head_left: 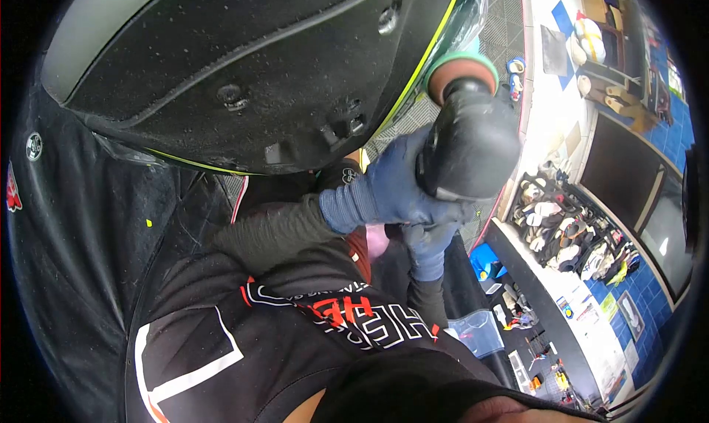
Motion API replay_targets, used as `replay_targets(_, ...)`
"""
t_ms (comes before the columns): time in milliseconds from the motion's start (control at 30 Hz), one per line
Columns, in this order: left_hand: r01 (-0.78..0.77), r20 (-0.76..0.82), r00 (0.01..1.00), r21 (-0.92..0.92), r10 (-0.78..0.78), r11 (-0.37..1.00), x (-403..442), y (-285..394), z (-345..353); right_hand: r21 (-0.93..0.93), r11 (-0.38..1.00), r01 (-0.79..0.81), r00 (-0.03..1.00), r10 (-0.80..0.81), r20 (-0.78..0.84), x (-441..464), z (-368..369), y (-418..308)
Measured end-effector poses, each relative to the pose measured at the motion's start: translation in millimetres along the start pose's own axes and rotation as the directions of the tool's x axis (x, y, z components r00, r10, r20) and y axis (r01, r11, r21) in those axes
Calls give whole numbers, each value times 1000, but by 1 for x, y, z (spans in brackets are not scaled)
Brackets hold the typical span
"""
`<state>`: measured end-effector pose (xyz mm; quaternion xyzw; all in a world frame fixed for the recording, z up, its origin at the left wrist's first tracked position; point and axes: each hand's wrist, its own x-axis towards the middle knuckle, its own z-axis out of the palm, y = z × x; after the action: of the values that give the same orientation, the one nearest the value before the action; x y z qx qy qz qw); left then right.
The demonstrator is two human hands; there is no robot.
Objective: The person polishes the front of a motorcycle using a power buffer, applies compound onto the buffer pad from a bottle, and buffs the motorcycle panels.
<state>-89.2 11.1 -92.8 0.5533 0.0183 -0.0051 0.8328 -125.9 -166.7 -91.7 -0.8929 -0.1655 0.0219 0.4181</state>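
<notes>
My left hand, in a blue knit glove, is wrapped around the body of a black polisher. The polisher's round pad, reddish brown with a green rim, faces up in the view, near the yellow-green edge of a large black panel. I cannot tell whether the pad touches anything. Closer to my body, my right hand, gloved the same way, closes around the lower part of the polisher. That part is mostly hidden by the gloves.
Black sheeting with a round badge hangs at the left. To the right, a long counter carries papers, tools and small items. Beyond it, a pile of shoes or pads lies by blue tiles. Blue and white shoes stand near a red-edged strip.
</notes>
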Motion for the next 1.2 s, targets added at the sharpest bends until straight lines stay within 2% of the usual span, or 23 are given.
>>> replay_targets(33,-64,-5,998,9,64,998,5,4,-1,-1,1000,-7,1000,7,0,9,3,-9)
replay_targets(100,-68,-10,998,64,69,996,8,14,-4,258,943,-208,971,232,-63,28,10,-27)
replay_targets(133,-75,-16,997,120,77,990,8,17,-4,261,943,-204,971,229,-67,24,9,-22)
replay_targets(167,-182,-29,981,227,193,957,5,13,-3,186,967,-175,982,185,-34,15,6,-12)
replay_targets(200,-185,-26,980,231,196,955,0,7,-1,110,984,-141,990,142,3,7,5,-5)
replay_targets(233,-106,-49,992,136,114,985,-6,2,1,250,953,-169,982,185,-43,2,10,-6)
replay_targets(267,-28,-66,997,39,31,999,-11,-3,3,253,953,-164,983,181,-45,2,12,-7)
replay_targets(400,-34,-41,998,130,39,991,-11,-11,0,190,975,-114,993,117,-3,3,8,-7)
replay_targets(467,-11,-29,999,181,17,983,-2,11,-2,107,990,-89,989,75,127,11,4,1)
replay_targets(533,60,6,998,74,-61,995,3,18,-6,91,994,-65,991,53,125,11,3,2)
replay_targets(633,34,-19,999,43,-33,998,-11,-2,1,71,997,-24,992,15,126,0,6,2)
replay_targets(667,26,-57,998,-16,-27,1000,-15,-7,3,104,993,-54,995,45,86,-13,9,9)
replay_targets(733,26,-30,999,62,-24,998,-17,-7,4,135,987,-86,995,79,55,-13,9,3)
replay_targets(800,79,-47,996,7,-79,997,-10,-4,6,275,933,-231,973,223,58,-5,4,-2)
replay_targets(833,76,-49,996,0,-76,997,-4,2,6,144,981,-132,990,125,57,1,0,1)
replay_targets(900,-67,-23,998,-63,66,996,19,21,1,124,987,-98,989,84,118,32,-16,-10)
replay_targets(933,-73,-27,997,-64,71,995,30,30,-2,114,991,-69,982,47,181,51,-20,-22)
replay_targets(1000,-131,66,988,-150,142,980,47,51,-7,97,989,-115,989,105,100,72,-18,-45)
replay_targets(1033,-69,27,996,-301,81,951,52,65,-7,121,979,-165,985,157,72,83,-18,-57)
replay_targets(1100,-59,-27,998,-362,52,930,59,67,1,118,961,-251,966,242,85,98,-25,-74)
replay_targets(1133,-49,-73,997,-419,20,906,62,67,2,113,962,-249,967,240,88,97,-26,-69)
replay_targets(1167,-37,27,998,-334,49,942,62,68,-5,106,980,-170,984,163,69,93,-24,-59)
replay_targets(1200,-38,24,998,-339,49,940,59,64,-4,99,991,-92,995,87,53,91,-24,-55)
